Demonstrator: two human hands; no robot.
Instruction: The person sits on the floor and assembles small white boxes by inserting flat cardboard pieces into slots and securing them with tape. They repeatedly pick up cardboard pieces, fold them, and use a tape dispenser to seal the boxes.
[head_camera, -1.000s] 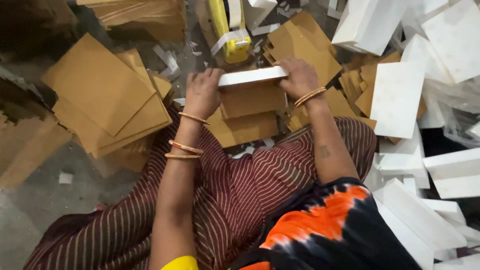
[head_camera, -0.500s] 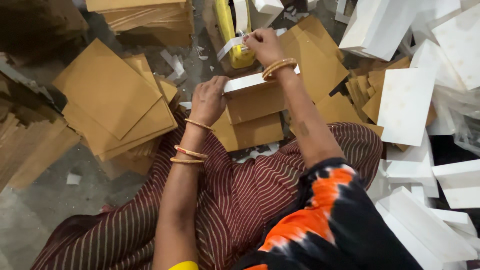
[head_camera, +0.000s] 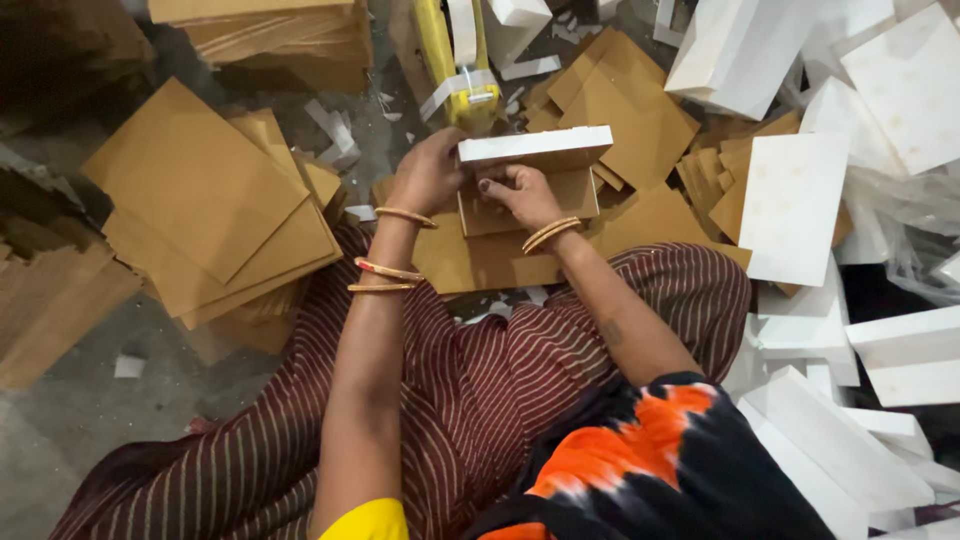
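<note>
Head view: both hands (left (head_camera: 428, 175), right (head_camera: 518, 192)) hold box (head_camera: 535, 148).

The right hand (head_camera: 520, 195) has come back from the yellow tape dispenser (head_camera: 455, 70), where it reached half a second ago. It now rests against the brown cardboard face of the small box (head_camera: 530, 180), fingers (head_camera: 495, 190) curled just under the box's white top edge. A second ago this hand gripped the box's right end.

The left hand (head_camera: 430, 175) has shifted from the box's left end to grip its upper left corner, just beside the right fingers.

The box, earlier lying wide and flat between both hands, now stands more upright, its white edge uppermost.
</note>
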